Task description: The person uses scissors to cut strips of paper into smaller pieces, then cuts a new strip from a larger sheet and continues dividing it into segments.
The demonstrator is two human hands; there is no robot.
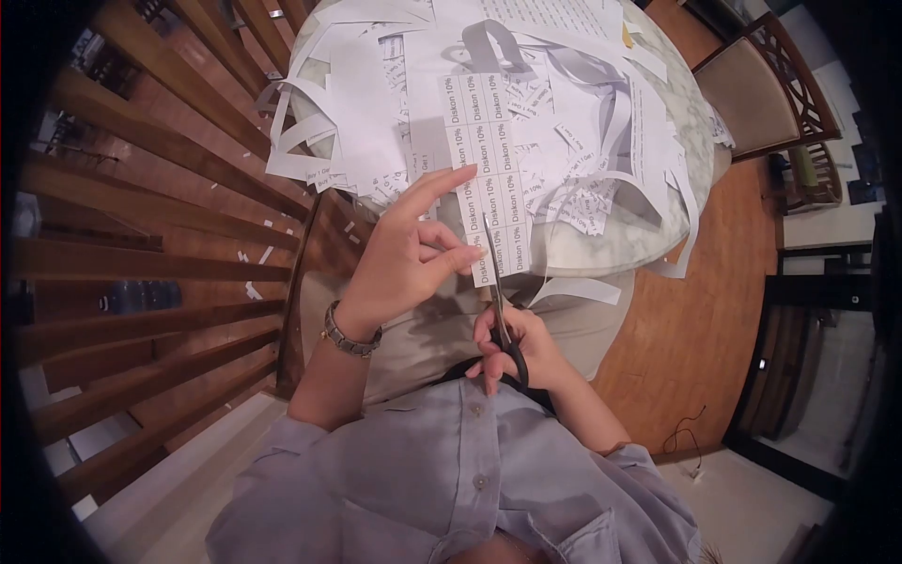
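Note:
My left hand [409, 246], with a watch at its wrist, pinches the left edge of a printed paper sheet [493, 155] between thumb and fingers. Rows of "Diskon 10%" cells, split by thin lines, cover this sheet, which is held up in front of the table. Below it, my right hand [528, 346] grips black-handled scissors [499, 310], fingers in the loops. Their blades point up and reach into the sheet's lower edge, between the left and middle columns. Whether the blades are fully closed is hard to make out.
A round marble table [587, 252] bears heaped paper sheets [371, 122], curled strips and small cut slips [573, 155]. One loose strip [578, 289] hangs near my lap. Wooden railing slats [160, 258] stand at left, with scraps on the floor beyond. A chair [752, 94] is at right.

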